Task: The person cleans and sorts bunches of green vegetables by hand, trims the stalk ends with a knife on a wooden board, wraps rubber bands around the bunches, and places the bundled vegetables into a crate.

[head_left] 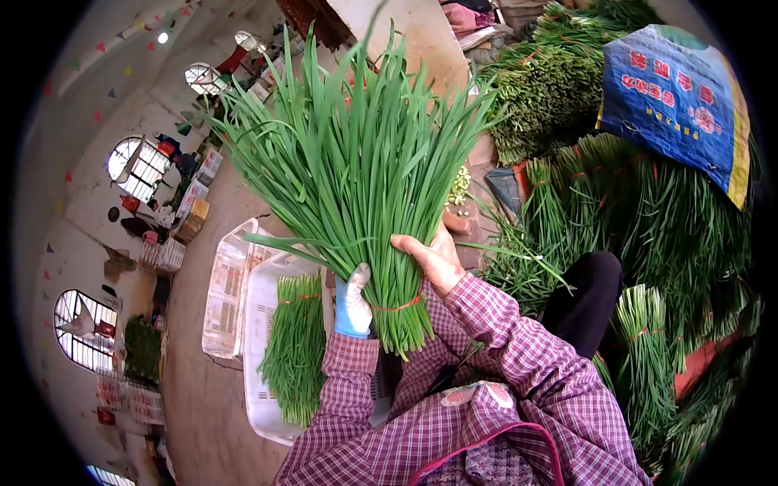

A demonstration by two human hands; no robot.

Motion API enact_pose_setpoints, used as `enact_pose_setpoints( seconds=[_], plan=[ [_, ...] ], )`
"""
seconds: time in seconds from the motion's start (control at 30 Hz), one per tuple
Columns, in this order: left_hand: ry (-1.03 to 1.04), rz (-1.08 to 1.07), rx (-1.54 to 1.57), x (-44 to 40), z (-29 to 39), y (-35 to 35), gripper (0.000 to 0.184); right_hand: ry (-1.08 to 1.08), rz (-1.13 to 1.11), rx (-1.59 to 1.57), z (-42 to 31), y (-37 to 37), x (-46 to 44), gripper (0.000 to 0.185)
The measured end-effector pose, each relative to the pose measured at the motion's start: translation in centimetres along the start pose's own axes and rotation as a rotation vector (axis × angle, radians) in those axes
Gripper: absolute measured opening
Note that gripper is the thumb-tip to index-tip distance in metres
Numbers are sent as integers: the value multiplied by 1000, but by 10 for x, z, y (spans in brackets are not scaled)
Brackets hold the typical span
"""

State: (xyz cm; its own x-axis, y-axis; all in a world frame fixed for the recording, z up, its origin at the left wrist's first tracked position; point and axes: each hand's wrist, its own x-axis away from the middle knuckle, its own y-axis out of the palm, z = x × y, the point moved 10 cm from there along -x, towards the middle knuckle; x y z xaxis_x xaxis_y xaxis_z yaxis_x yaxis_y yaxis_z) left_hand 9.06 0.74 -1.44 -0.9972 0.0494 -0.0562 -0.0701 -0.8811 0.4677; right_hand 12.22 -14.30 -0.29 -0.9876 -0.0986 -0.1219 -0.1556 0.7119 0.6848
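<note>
One bundle of garlic chives (365, 194) is held upright near a white plastic crate (258, 324), its leaves fanned above a red band (399, 307). My gloved left grip (354, 301) and my bare right grip (435, 261) are closed on opposite sides, thumbs showing (most fingers are hidden behind). I judge the load fairly light, the stems springy, the leaf tips limp and easily bruised; the firmest hold should be low, just above the band, without crushing.

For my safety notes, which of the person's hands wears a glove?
The left hand wears a white-and-blue glove; the right hand, on the same bundle of greens, is bare.
</note>
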Motion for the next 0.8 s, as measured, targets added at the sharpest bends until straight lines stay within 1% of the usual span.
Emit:
enact_pose_setpoints(
  seconds=[0.07,0.13,0.17,0.2,0.23,0.27,0.33,0.37,0.4,0.43,0.47,0.5,0.53,0.57,0.6,0.67,0.7,0.73,0.77,0.8],
  plan=[
    [21,-7,4,0,1,-1,44,5,-17,-1,3,-1,-1,64],
    [29,62,-23,-1,0,-15,44,15,-26,-6,1,0,2,65],
    [40,82,-8,-6,-7,-37,44,-11,-49,43,-7,4,4,67],
    [31,83,-8,-5,-6,-34,44,-35,-74,92,-13,7,5,69],
    [64,83,-71,-4,1,-27,43,-84,-124,155,-12,8,0,80],
    [99,84,-134,-3,7,-24,42,-80,-121,154,-13,3,1,80],
    [86,102,-114,-6,2,-42,40,-71,-70,213,-31,-6,8,92],
    [75,102,-104,-7,-1,-51,40,-73,-22,389,-37,-23,5,100],
    [63,101,-95,-8,-6,-62,39,-65,26,306,-31,-45,0,102],
    [25,162,-26,-5,-12,-73,39,-32,106,283,-49,-57,7,96],
    [24,169,-25,-3,-13,-78,39,-170,200,260,-62,-79,5,87],
    [38,157,-47,0,-6,-67,39,-278,303,277,-80,-94,8,75],
    [52,142,-69,1,-2,-59,39,-421,401,296,-105,-95,20,62],
    [65,212,-51,2,-8,-80,39,-553,428,420,-128,-88,29,52],
    [60,214,-53,2,-8,-79,39,-685,453,543,-148,-78,41,44],
    [48,169,-121,0,-7,-69,42,-821,332,803,-171,-32,57,29],
    [41,168,-123,0,-8,-66,42,-963,226,895,-179,-4,64,22],
    [40,164,-99,1,-9,-63,42,-1093,95,1035,-177,23,69,20],
    [39,160,-75,1,-10,-60,43,-1103,-14,1121,-170,42,69,20],
    [35,161,-76,2,-9,-54,43,-1143,-76,1202,-161,56,68,22]
  ],
)
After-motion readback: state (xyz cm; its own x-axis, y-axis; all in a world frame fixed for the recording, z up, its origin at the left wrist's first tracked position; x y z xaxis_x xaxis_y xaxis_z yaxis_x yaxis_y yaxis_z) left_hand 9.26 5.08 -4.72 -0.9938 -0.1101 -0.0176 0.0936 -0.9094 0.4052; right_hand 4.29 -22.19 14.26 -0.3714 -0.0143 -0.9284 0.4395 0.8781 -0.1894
